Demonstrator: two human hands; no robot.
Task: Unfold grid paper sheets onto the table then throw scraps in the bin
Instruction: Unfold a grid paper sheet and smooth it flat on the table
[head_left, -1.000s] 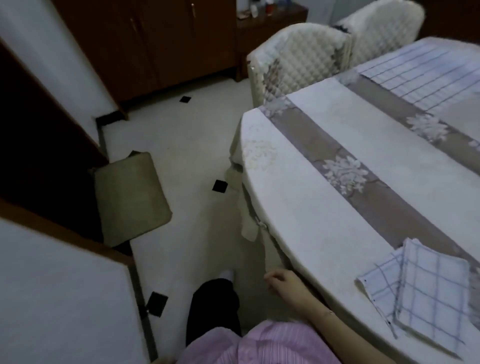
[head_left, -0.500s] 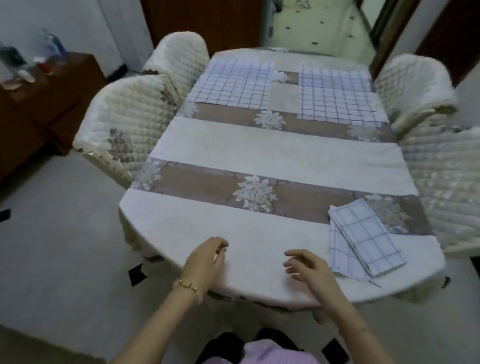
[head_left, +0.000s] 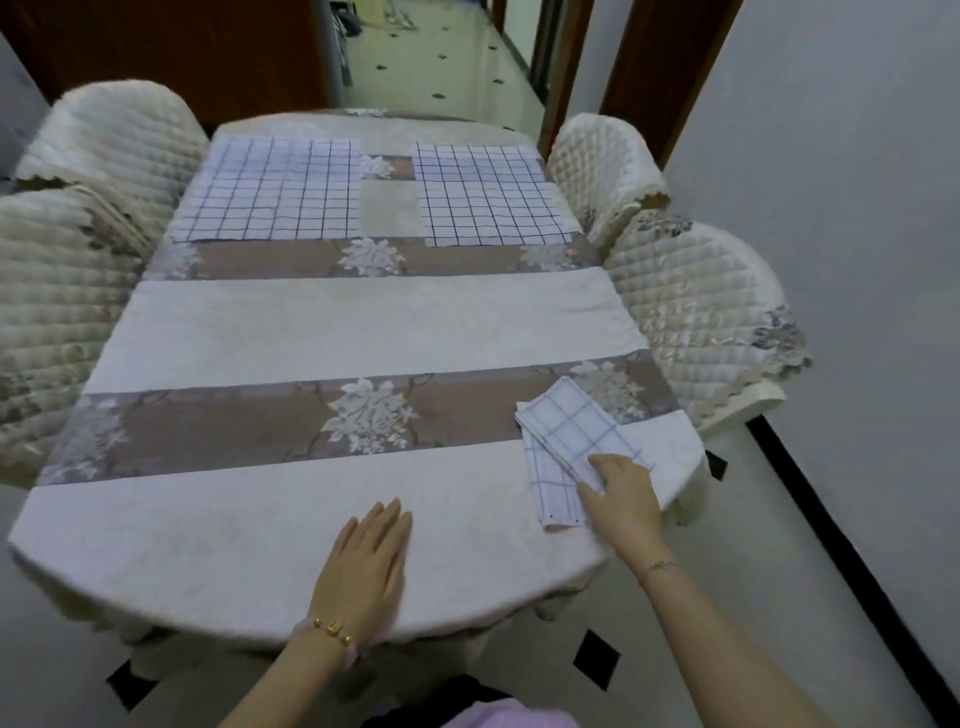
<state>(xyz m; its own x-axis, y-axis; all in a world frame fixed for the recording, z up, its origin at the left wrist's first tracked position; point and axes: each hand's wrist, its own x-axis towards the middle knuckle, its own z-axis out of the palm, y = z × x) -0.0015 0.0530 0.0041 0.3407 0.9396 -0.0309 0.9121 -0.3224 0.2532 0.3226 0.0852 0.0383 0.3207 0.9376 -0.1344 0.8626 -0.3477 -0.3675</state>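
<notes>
Two folded grid paper sheets lie stacked near the table's front right corner: an upper folded sheet (head_left: 574, 427) and a lower one (head_left: 550, 491) sticking out beneath it. My right hand (head_left: 626, 496) rests on the near end of this stack, fingers touching the upper sheet. My left hand (head_left: 371, 558) lies flat with straight fingers on the tablecloth near the front edge. Two unfolded grid sheets lie flat at the far end, one on the left (head_left: 270, 189) and one on the right (head_left: 491, 200).
The table (head_left: 363, 322) wears a white and brown flowered cloth. Quilted chairs stand on both sides, two at the left (head_left: 62, 270) and two at the right (head_left: 696, 312). A doorway (head_left: 436, 57) opens behind the far end. No bin is in view.
The view swung from the floor and table side to face the table. My right hand reached right onto the folded sheets. My left hand flattened onto the cloth.
</notes>
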